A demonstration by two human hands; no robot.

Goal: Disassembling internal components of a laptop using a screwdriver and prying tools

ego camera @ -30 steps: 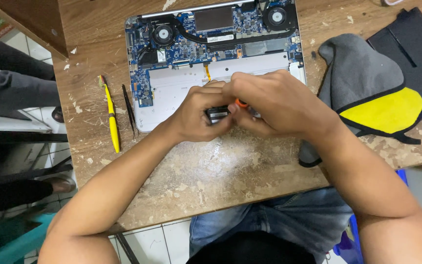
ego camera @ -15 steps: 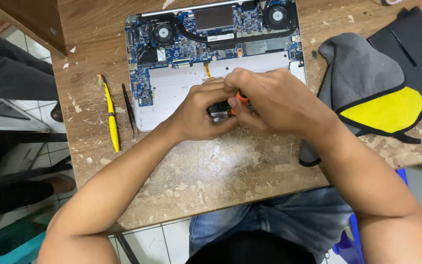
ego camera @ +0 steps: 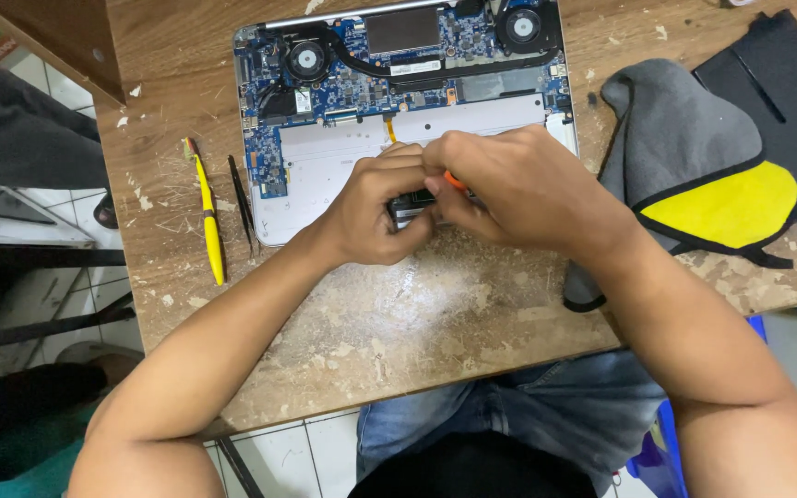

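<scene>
Wooden table (ego camera: 398,314) carries the opened laptop (ego camera: 398,101), unmoved over the last second. I see both hands as before: left hand (ego camera: 375,217) grips a small dark part (ego camera: 410,208) at the laptop's near edge; right hand (ego camera: 518,189) pinches an orange tool (ego camera: 455,181) against it.

We see no packages, signs or lit screens. The only labels sit inside the opened laptop (ego camera: 398,101) on the table (ego camera: 398,314): a small white rectangular sticker (ego camera: 414,67) on the blue circuit board just below the dark square plate between the two fans, and another small pale sticker (ego camera: 303,100) below the left fan. Their print is too small for us to make out.
</scene>
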